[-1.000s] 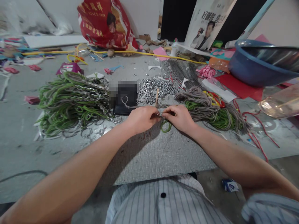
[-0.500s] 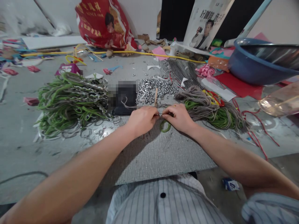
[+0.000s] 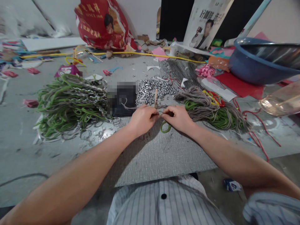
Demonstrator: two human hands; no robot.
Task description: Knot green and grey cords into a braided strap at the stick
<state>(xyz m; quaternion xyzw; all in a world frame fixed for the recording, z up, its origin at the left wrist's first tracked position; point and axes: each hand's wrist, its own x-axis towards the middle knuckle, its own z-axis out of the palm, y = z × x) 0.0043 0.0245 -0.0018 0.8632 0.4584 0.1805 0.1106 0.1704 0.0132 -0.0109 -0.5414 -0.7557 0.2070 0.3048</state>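
Note:
My left hand [image 3: 143,119] and my right hand [image 3: 180,119] meet over the table, fingertips pinched close together on a thin cord. A green cord loop [image 3: 165,128] hangs just below the right fingertips. Behind the knuckles runs a grey cord [image 3: 161,106], its curled end over a black pad [image 3: 124,100]. What exactly lies between the fingertips is too small to make out. Small metal nuts [image 3: 161,87] are spread beyond my hands, with a short wooden stick [image 3: 156,96] among them.
Green and grey cords with metal chains [image 3: 72,104] are heaped at left. A bundle of grey and green cords [image 3: 211,109] lies at right, near loose red cords [image 3: 257,137]. Farther back are a red bag [image 3: 103,25], a yellow cable [image 3: 145,54] and a blue basin [image 3: 260,65].
Both hands stay almost in place. The right fingers have shifted slightly, with a wider gap between thumb and forefinger behind the pinch; the green loop still hangs below.

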